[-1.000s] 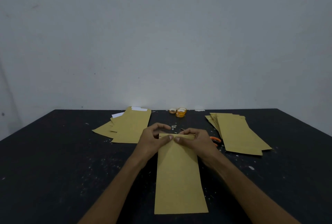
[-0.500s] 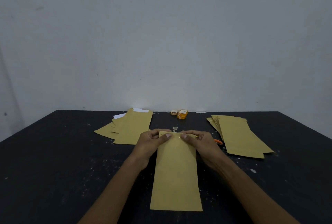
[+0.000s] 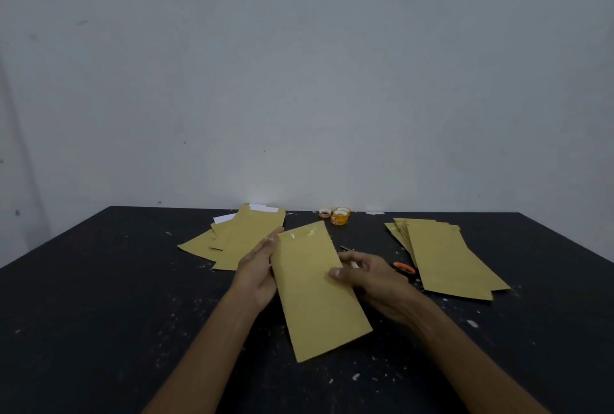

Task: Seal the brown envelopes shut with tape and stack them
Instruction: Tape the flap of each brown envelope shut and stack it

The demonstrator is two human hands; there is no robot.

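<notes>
Scanning from nine o'clock across the dark, speckled surface (image 3: 99, 297). At ten o'clock from the middle, left pile (image 3: 246, 241) of brown envelopes, loosely fanned and lying flat, with white paper (image 3: 223, 218) peeking out at the far edge.

Just beside that pile, toward centre, left hand (image 3: 257, 267), fingers straight and together, laid along the left long edge of a single envelope (image 3: 315, 290) and supporting it. Thumb hidden, so no telling where it sits.

Dead centre, that envelope, plain face up, slanted with far end toward eleven o'clock and near end toward five o'clock. Near corner low over the surface; touching or not, impossible to tell. Across the far end, glossy tape strip (image 3: 300, 233) catching the light.

At twelve o'clock, by the far edge of the surface and apart from the envelope, tape rolls (image 3: 339, 216), orange, close together.

At three o'clock on the envelope, right hand (image 3: 372, 280), pinching the right long edge, thumb on top, curled fingers beneath. Just beyond that hand, scissors (image 3: 403, 268), orange handle showing, the rest mostly hidden.

At two o'clock, right pile (image 3: 445, 261) of brown envelopes, flat and overlapping, well apart from the held one.
</notes>
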